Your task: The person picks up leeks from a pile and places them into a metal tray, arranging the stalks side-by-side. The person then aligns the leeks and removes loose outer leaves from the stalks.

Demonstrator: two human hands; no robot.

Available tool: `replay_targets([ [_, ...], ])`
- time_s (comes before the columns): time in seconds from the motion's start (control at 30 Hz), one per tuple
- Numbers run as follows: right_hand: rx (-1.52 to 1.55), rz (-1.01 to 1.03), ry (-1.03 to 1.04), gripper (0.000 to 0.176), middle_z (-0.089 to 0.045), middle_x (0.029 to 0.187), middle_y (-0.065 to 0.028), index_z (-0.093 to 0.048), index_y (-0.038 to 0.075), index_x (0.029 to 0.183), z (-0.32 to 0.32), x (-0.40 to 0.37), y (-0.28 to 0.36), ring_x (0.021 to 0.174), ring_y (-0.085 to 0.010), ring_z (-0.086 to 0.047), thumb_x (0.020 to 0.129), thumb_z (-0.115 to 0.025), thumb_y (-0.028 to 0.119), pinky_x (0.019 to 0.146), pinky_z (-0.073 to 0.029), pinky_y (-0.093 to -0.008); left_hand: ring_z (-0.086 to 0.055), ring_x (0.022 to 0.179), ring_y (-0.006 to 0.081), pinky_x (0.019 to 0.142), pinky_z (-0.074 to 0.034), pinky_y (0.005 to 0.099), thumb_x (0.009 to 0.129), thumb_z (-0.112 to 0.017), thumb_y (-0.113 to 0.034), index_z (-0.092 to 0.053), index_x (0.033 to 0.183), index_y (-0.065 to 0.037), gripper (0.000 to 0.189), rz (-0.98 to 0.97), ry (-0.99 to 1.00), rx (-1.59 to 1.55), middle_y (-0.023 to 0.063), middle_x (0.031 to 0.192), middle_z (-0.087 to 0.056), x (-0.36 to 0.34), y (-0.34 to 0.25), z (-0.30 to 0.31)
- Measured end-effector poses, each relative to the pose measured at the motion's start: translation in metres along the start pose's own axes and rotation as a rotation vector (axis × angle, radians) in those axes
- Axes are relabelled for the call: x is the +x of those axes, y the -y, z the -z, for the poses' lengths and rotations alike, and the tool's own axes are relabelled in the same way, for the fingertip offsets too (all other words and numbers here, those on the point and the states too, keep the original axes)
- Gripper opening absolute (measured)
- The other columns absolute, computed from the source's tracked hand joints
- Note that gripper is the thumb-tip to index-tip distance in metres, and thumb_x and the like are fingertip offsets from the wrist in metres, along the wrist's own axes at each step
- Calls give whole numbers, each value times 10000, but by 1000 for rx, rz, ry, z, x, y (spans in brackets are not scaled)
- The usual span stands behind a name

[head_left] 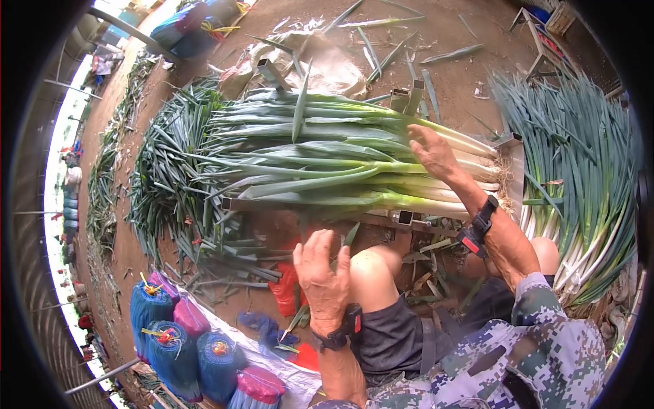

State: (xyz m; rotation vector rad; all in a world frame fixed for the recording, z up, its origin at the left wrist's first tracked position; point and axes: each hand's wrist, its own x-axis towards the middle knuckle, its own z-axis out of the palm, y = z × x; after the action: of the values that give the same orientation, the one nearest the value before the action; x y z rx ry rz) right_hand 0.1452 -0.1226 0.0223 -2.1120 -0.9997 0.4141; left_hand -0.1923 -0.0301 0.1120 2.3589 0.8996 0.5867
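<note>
A row of long green onions [320,157] lies across a low metal rack, leaves to the left and white root ends to the right. Over their pale stalks is my right hand [434,151], fingers slightly bent and apart, gripping nothing visible. My left hand [320,276] is raised in front of my knee, below the rack's near edge, with its thumb spread from the fingers and nothing in it. The root ends lie close to the metal end plate [516,170]. One loose leaf [300,105] rests crosswise on top of the onions.
A large pile of green onions [572,177] stands on the right. Bundles in blue and purple netting [170,347] stand at lower left by a white sheet [279,365]. Near my left hand lies a red plastic bag [287,290]. Leaf scraps and a crumpled sack [327,65] litter the dirt floor.
</note>
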Motion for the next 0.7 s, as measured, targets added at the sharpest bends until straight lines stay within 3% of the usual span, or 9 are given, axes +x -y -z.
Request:
replay_targets([
  [0.13,289,21,303,541,-586,1374,-200,-481,-6,1422,-31,19,65,1194,-281,-621,988,-607,292,1003,-495,-390,-593,1160,325,1092,-371,523,859,-737,-170,-630,1212,-38,392,-61,64,-79,148,1227,-636,-19,-31,3],
  [0.2,281,69,329,547,-595,1364,-200,-479,-8,1422,-44,30,88,1206,-287,-614,991,-606,305,1009,-489,-391,-591,1152,350,1076,-388,529,850,-747,-174,-630,1212,-35,405,-30,82,-120,143,1242,-632,-43,-30,6],
  [0.27,368,72,376,555,-603,1352,-212,-472,-12,1427,-61,44,104,1226,-305,-600,1000,-597,319,1023,-477,-393,-601,1122,381,1015,-453,493,818,-750,-83,-627,1210,-26,415,25,30,-198,163,1230,-629,-68,-28,14],
  [0.37,325,117,375,566,-594,1359,-223,-459,-12,1438,-83,64,121,1229,-310,-597,1000,-595,320,1028,-473,-389,-626,1067,385,944,-502,463,799,-722,-3,-630,1173,-7,385,148,-61,-236,188,1186,-639,-118,-19,26],
  [0.5,254,-5,394,655,-543,1390,-278,-423,-61,1431,-111,100,125,1274,-361,-555,984,-597,385,1063,-442,-413,-644,1011,381,894,-521,459,791,-699,29,-641,1117,5,332,366,-132,-196,192,1124,-654,-164,-11,42],
  [0.63,181,-152,313,633,-546,1364,-296,-448,-59,1369,-147,115,135,1290,-392,-529,970,-597,410,1084,-416,-448,-641,968,363,863,-517,440,771,-727,-9,-653,1097,-11,334,299,-107,-155,181,1089,-655,-165,-8,28],
  [0.7,202,-95,313,682,-532,1390,-280,-400,-29,1424,-167,110,149,1293,-402,-524,949,-619,410,1099,-400,-460,-610,921,339,817,-502,433,766,-718,-28,-650,1048,-27,290,290,-123,-109,152,1002,-630,-152,-4,17],
])
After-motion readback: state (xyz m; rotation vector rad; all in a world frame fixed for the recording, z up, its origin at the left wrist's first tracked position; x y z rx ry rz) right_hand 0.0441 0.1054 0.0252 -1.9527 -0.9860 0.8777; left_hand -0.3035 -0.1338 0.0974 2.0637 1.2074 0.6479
